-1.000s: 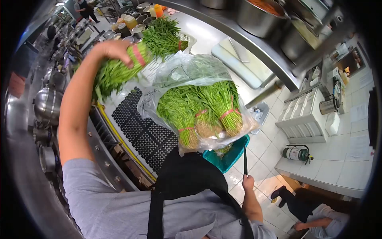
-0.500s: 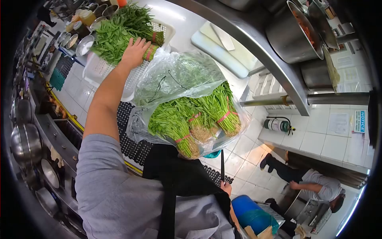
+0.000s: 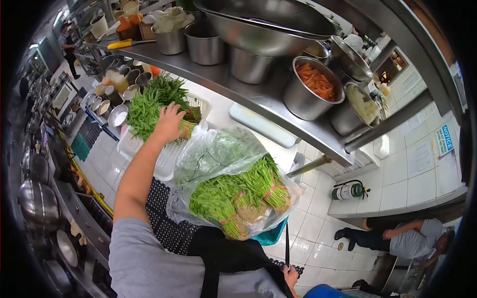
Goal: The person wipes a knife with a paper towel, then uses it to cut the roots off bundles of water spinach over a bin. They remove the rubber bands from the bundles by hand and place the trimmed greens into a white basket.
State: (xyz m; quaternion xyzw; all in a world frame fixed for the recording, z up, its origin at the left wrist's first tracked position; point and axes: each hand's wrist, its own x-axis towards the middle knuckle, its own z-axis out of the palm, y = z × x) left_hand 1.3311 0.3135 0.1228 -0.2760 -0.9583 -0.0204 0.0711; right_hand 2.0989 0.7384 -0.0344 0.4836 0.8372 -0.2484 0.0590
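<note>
My left hand (image 3: pixel 170 123) lies on top of a bunch of leafy greens (image 3: pixel 144 111), its fingers spread over the stalks. That bunch rests with another in a white perforated basket (image 3: pixel 166 164). Beside the basket a clear plastic bag (image 3: pixel 213 149) lies open, holding several bunches of greens (image 3: pixel 213 201) tied with pink bands, roots toward me. Low on the right, my right hand (image 3: pixel 290 276) is closed around the handle of a knife (image 3: pixel 287 243). Its dark, narrow blade points up and away, beside a teal bag (image 3: pixel 272 232) under the greens.
Overhead, a steel shelf (image 3: pixel 258 99) carries pots, a pot of sliced carrots (image 3: pixel 315 82) and a yellow-handled tool (image 3: pixel 120 44). A cutting board (image 3: pixel 261 125) lies on the counter beneath. Another person (image 3: pixel 412 238) stands at right, near a fire extinguisher (image 3: pixel 349 190). Pans line the left side.
The view has tilted up, bringing more of the steel shelf and its pots into sight. My left hand stays on the greens, and my right hand still holds the knife.
</note>
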